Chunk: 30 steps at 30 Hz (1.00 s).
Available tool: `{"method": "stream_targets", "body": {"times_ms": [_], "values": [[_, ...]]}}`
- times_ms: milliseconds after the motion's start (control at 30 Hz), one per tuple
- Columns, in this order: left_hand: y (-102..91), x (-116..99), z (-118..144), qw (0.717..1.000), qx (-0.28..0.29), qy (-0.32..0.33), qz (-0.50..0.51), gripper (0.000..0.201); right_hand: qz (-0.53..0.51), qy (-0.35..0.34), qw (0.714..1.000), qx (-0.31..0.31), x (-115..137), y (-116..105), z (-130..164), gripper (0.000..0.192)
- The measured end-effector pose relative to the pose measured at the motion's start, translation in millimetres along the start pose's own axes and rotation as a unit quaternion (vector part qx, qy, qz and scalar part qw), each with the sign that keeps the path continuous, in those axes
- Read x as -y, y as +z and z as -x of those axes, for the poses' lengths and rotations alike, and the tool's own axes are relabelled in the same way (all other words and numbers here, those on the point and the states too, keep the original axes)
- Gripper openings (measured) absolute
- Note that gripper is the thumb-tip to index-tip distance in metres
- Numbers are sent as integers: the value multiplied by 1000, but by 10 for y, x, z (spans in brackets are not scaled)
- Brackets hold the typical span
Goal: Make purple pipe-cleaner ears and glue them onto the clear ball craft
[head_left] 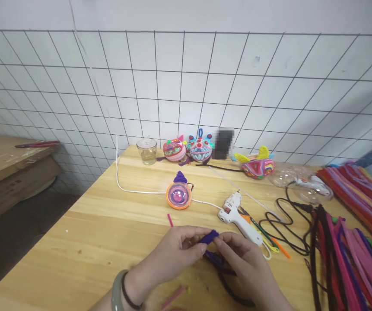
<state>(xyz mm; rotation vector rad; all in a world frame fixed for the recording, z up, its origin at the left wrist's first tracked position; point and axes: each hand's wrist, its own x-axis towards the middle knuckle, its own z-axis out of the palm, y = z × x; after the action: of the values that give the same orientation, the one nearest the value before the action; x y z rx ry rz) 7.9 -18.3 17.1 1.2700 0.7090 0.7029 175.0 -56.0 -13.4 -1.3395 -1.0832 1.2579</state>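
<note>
Between my two hands is a dark purple pipe cleaner piece (209, 237), bunched into a small strip. My left hand (181, 248) pinches one end of it between thumb and fingers. At the other end, the thumb and fingertips of my right hand (240, 255) press on it. More purple pipe cleaner (214, 258) hangs below my fingers, partly hidden. Beyond my hands lies a round orange-rimmed ornament (178, 196) with pink and purple rings, a purple triangle (180, 177) at its top. A white glue gun (242, 222) rests to its right.
Finished colourful ornaments (200, 149) and a glass cup (147, 152) line the wall side. Pipe cleaner bundles (351, 259) cover the right, near clear plastic shells (313, 192) and a coiled black cable (283, 220). A white cord (140, 192) crosses the wooden table (85, 242).
</note>
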Motion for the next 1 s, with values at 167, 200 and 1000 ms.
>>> {"method": "stream_targets", "body": {"times_ms": [167, 200, 1000], "values": [[-5, 28, -10, 1000, 0, 12, 7, 28, 1, -3, 1000, 2, -9, 2, -4, 36], [-5, 33, -12, 1000, 1, 14, 6, 28, -2, -4, 1000, 3, -11, 3, -5, 35], [-16, 89, 30, 947, -64, 139, -283, 46, -10, 20, 1000, -15, 46, -1, -23, 39]]}}
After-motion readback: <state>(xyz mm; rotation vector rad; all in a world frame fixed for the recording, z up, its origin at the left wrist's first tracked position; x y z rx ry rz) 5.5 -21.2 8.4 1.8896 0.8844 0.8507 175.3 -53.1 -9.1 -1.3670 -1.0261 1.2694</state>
